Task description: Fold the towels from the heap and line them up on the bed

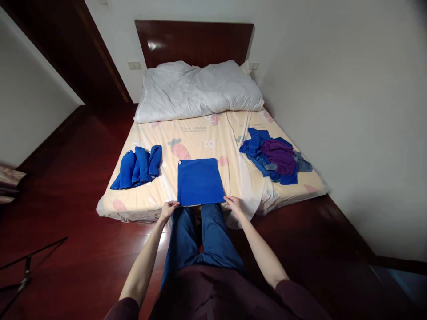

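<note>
A blue cloth [199, 181] lies flat and folded into a rectangle at the near edge of the bed [207, 138]. My left hand [169, 209] pinches its near left corner. My right hand [233, 204] holds its near right corner. Both hands rest at the mattress edge, above my knees in blue jeans. To the left lie rolled blue cloths [138, 166] side by side. On the right sits a loose heap of blue and purple cloths [276, 155].
A white duvet [196, 89] is bunched at the head of the bed under a dark wooden headboard [193, 42]. The bed sheet is cream with cartoon prints. Dark red wooden floor surrounds the bed; a white wall runs along the right. A tripod leg [30, 262] shows bottom left.
</note>
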Available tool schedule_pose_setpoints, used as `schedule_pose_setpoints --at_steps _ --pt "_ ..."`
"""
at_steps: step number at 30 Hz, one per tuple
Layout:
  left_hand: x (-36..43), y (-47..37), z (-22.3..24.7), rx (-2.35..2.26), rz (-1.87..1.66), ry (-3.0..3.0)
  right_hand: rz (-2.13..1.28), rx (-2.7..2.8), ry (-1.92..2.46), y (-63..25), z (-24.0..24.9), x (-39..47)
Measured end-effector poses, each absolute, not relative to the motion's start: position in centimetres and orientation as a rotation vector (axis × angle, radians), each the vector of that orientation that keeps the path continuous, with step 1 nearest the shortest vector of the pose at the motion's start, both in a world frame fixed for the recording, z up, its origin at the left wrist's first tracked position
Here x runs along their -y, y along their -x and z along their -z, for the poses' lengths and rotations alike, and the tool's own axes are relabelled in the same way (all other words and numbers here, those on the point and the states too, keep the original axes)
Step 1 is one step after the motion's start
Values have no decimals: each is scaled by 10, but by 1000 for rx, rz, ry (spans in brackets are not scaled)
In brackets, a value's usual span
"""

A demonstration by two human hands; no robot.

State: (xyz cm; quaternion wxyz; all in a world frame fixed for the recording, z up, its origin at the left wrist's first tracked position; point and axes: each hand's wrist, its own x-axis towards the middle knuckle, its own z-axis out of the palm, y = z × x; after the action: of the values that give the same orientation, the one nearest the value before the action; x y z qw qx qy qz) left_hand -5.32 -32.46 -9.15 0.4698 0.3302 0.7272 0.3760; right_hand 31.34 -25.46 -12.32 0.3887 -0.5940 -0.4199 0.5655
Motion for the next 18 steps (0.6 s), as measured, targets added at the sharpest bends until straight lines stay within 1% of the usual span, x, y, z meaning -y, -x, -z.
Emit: schedule_pose_setpoints --at_steps 6,12,15,18 --pt "339 59 94 -1754 -998 -803 -1438 1034 1494 -324 122 261" --pt "350 64 92 -1718 -975 -824 -1475 1066 1519 -331 127 262" --pt "338 66 93 -1695 -909 -839 -1526 1129 1536 -331 126 254" --pt "310 72 94 -1678 -850 -855 -1554 1209 1551 -328 122 231"
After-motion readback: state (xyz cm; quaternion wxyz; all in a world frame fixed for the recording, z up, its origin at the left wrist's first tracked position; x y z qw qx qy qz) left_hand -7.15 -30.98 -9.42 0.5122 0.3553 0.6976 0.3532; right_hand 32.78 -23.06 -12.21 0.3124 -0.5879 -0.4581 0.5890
